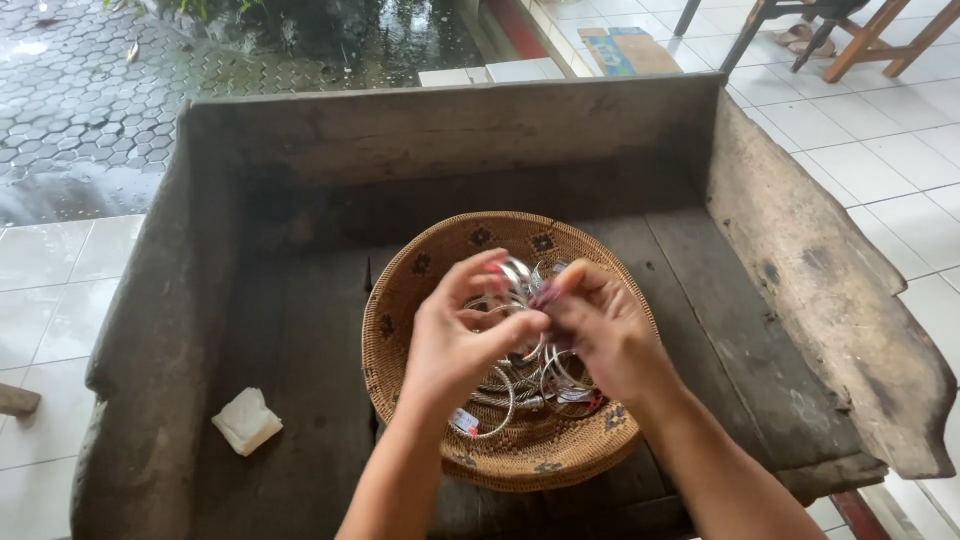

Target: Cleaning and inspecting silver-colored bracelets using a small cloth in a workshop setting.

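White tiled floor (880, 140) surrounds the scene, wet grey paving (70, 100) beyond it, far ahead-left of the hands. Old dark wooden bench (300, 330) with raised board sides on three edges sits below the hands. Round woven basket (420, 270), brown with small dark flower marks, rests on the bench directly under both hands. Pile of silver bangles (520, 385) lies inside the basket, a few carrying small tags, partly hidden by the hands.

Left hand (455, 340) and right hand (600, 335) meet above the basket centre, fingertips touching each other. Left hand's fingers pinch one silver bangle (518, 272), lifted slightly above the pile. Right hand's fingers are closed on something small at the same spot; blurred, cannot tell whether it is the same bangle or a tag. Both forearms come in from the near edge.

White folded cloth or paper (247, 421) lies on the bench well to the left of the left hand, apart from the basket. Wooden chair legs (870, 35) stand on the tiles far ahead-right of the right hand.
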